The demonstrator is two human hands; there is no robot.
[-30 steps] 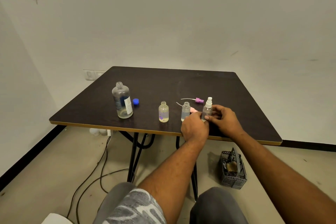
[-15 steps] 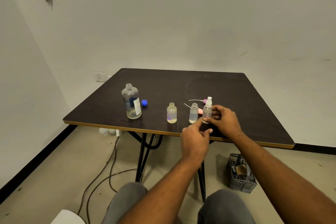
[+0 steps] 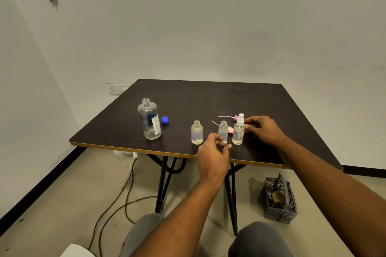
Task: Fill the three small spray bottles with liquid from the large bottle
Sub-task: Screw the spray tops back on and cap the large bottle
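Observation:
The large clear bottle [image 3: 149, 120] stands uncapped at the table's left, its blue cap [image 3: 164, 120] lying beside it. Three small bottles stand in a row near the front edge: an open one with a purple flower [image 3: 196, 132], an open middle one [image 3: 223, 131], and a right one [image 3: 238, 131] with a white spray head on. A pink spray head [image 3: 230, 130] and a purple one [image 3: 236, 117] lie behind them. My left hand [image 3: 213, 156] hovers in front of the middle bottle, holding nothing. My right hand [image 3: 263, 129] sits right of the capped bottle, fingertips at its shoulder, not around it.
The dark square table [image 3: 292, 131] has a gold-trimmed front edge. A grey plastic basket [image 3: 279, 200] stands on the floor at the right, and cables [image 3: 117, 204] trail on the floor under the table's left. My knees are below the front edge.
My left hand has pulled back from the capped small bottle toward the table's front edge. My right hand's fingers have come off the bottle's body and rest beside it.

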